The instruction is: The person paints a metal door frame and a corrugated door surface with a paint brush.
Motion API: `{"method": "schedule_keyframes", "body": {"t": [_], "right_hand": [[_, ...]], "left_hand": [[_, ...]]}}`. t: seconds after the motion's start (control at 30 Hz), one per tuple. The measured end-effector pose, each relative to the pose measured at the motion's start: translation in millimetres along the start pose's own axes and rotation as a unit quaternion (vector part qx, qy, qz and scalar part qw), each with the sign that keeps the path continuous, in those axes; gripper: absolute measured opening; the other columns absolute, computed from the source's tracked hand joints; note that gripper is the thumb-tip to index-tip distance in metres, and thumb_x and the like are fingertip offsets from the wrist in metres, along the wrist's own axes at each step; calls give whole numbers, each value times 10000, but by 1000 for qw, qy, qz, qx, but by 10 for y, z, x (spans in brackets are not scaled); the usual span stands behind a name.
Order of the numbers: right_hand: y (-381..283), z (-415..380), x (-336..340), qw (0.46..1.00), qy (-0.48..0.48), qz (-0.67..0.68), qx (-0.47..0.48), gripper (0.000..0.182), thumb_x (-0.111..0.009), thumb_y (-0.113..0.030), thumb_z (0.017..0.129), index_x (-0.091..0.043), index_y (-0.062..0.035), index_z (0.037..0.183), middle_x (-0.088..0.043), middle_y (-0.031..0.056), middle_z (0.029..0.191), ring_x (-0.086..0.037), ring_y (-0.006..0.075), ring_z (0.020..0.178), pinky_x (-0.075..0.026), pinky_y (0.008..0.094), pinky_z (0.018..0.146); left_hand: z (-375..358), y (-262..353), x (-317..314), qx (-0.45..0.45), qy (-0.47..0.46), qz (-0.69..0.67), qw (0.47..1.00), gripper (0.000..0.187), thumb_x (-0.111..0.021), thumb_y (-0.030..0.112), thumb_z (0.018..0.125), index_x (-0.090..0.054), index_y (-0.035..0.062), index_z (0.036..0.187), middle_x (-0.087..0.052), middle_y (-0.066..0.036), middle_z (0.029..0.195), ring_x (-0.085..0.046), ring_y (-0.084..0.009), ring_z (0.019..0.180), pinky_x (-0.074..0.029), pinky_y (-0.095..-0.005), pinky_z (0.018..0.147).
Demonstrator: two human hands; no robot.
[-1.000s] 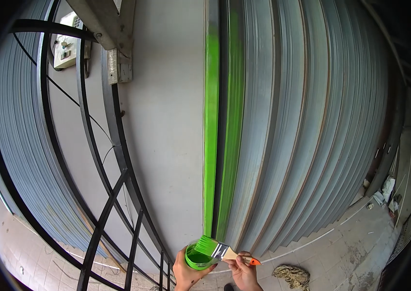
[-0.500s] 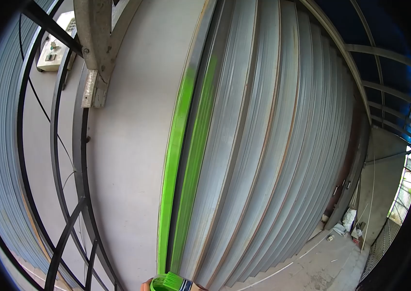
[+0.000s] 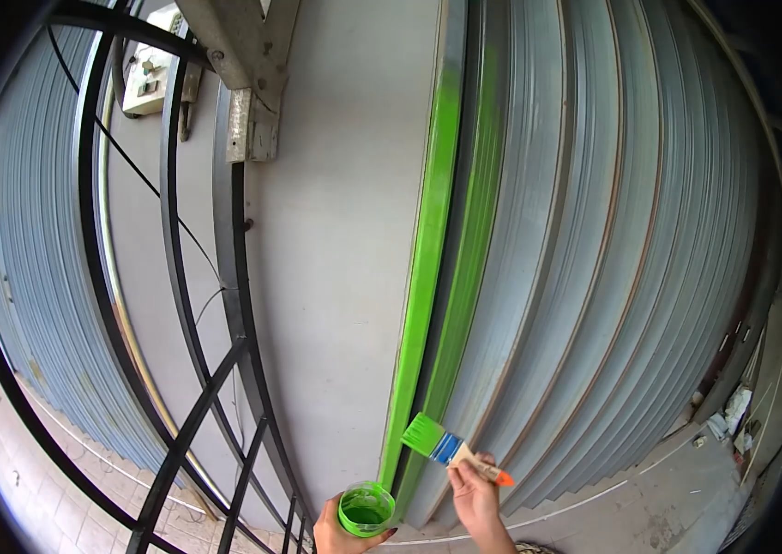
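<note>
My right hand (image 3: 476, 499) grips the wooden handle of a paintbrush (image 3: 446, 449), its bristles loaded with green paint and pointing up and left. The bristles overlap the lower part of a green-painted metal strip (image 3: 423, 305) in this view. Lower down and to the left, my left hand (image 3: 340, 534) is wrapped round a small tub of green paint (image 3: 366, 509), open at the top with paint smeared inside. Beside the strip, a grooved door panel (image 3: 476, 258) carries streaky green paint that fades out near the top.
Bare grey folding door panels (image 3: 585, 277) continue to the right. A pale wall (image 3: 340, 231) stands left of the painted strip. Black metal bars (image 3: 234, 277) curve through the left side, with a white box (image 3: 153, 74) behind them. Odds and ends (image 3: 733, 415) lie at the far right floor.
The brush has lifted away from the tub, up and to the right. Both hands now show more fully. The whole scene has shifted right as the head turned.
</note>
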State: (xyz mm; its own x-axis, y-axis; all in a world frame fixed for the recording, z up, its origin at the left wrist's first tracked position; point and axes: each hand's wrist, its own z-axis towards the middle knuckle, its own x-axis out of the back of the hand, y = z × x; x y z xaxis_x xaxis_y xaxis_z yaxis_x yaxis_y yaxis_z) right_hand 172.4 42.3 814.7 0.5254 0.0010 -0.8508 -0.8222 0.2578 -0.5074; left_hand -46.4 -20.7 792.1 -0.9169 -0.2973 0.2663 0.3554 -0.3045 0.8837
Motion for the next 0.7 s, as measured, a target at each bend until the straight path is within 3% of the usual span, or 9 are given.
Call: {"method": "schedule_keyframes", "body": {"t": [0.03,0.07,0.13,0.2,0.3,0.43,0.63,0.7], "right_hand": [[-35,162,-180,991,-18,-98,84,317,-666,89,848,-573,-86,1095,-675,88,1007,-691,226,932,-606,329,822],[-56,371,-174,939,-77,-270,200,276,-703,31,855,-625,-42,1109,-682,123,1068,-688,235,954,-589,326,854],[-142,698,-282,789,-212,-459,349,259,-720,25,828,-689,-47,1075,-677,146,1156,-683,251,1033,-589,303,851],[-205,864,-346,609,-310,-580,443,270,-717,39,806,-706,-61,1057,-664,143,1200,-674,257,1075,-598,302,843],[-200,905,-405,458,-357,-667,466,313,-714,19,788,-721,-111,1073,-658,123,1231,-650,240,1132,-619,311,790],[-171,1067,-453,392,-366,-702,469,308,-696,-8,798,-705,-99,1092,-638,100,1265,-646,251,1130,-619,323,834],[-754,1300,-1372,395,-318,-648,568,311,-674,12,800,-704,-102,1087,-670,102,1203,-644,267,1131,-618,333,826],[-724,1307,-1372,406,-312,-632,581,319,-672,19,795,-704,-101,1090,-670,104,1203,-644,272,1133,-617,334,824]], "left_hand": [[1,-56,23,8,-7,-12,1000,811,-938,294,547,-564,-5,1201,-695,-165,1040,-685,-266,965,-550,-364,851],[-9,-2,60,4,-5,-31,999,803,-938,305,559,-564,-13,1194,-693,-169,1036,-682,-265,962,-552,-363,850],[-51,-62,130,-5,-15,0,1000,792,-935,311,579,-562,-16,1196,-693,-171,1039,-683,-253,959,-554,-360,842],[-118,-61,166,-8,-13,1,1000,805,-935,301,586,-549,-22,1214,-693,-171,1048,-683,-244,959,-554,-359,839],[-221,-326,149,-11,-12,-10,1000,830,-938,271,588,-527,-32,1243,-694,-165,1061,-682,-231,960,-554,-359,843],[-318,-471,170,-2,-30,-26,999,831,-929,223,591,-511,-36,1260,-692,-148,1070,-675,-222,971,-549,-353,862],[-342,-408,197,3,-21,-18,1000,737,-909,216,601,-559,-13,1208,-697,-133,1052,-677,-218,963,-544,-338,859],[-362,-369,186,1,-16,-28,999,733,-906,213,603,-560,-13,1208,-698,-133,1047,-678,-218,954,-544,-337,859]]}}
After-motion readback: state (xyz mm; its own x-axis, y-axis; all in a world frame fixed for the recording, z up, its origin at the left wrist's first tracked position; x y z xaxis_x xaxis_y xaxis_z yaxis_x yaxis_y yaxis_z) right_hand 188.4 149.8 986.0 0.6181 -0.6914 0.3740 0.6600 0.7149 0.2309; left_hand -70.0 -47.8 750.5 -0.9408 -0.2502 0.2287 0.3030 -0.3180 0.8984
